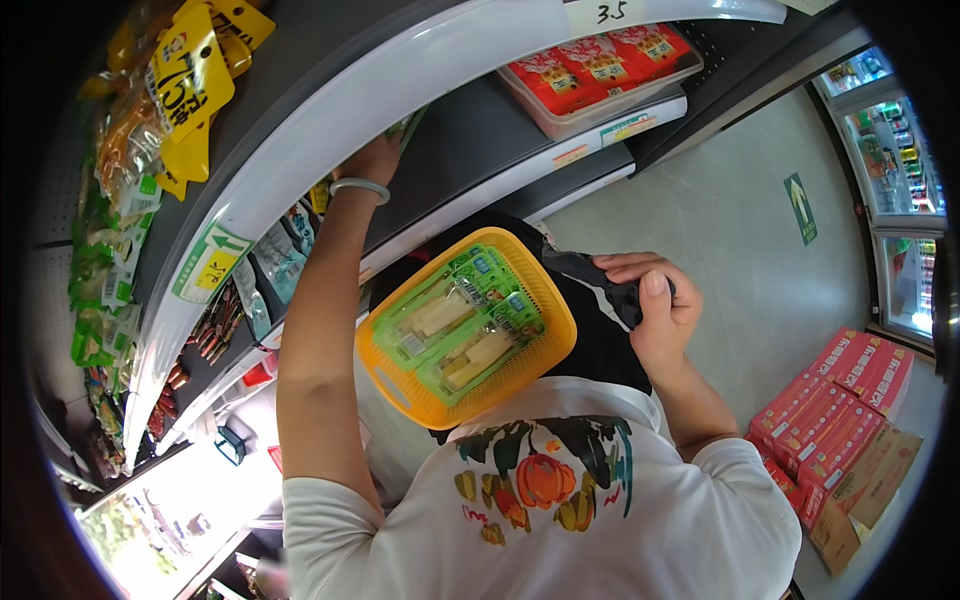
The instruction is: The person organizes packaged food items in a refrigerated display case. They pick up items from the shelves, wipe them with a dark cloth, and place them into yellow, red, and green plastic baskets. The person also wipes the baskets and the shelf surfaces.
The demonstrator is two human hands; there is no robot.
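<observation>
My left hand (373, 161), with a pale bangle at the wrist, reaches in under the upper shelf edge, which hides most of its fingers. Beside those fingers shows the edge of a green-trimmed packet (412, 129); whether I grip it cannot be seen. A crumpled black cloth (581, 270) is held in my right hand (664, 311), between thumb and fingers. Between my arms, at my lap, rests a yellow perforated plastic basket (559, 330). Inside lie several green, clear-fronted packs (480, 352) of pale food pieces.
The curved upper shelf edge (322, 97) overhangs my left hand. A clear tub (555, 124) of red packets stands on the shelf below. Yellow hanging packets (187, 82) are at left. Pink cartons (825, 412) sit on the floor at right, near glass-door coolers (896, 150).
</observation>
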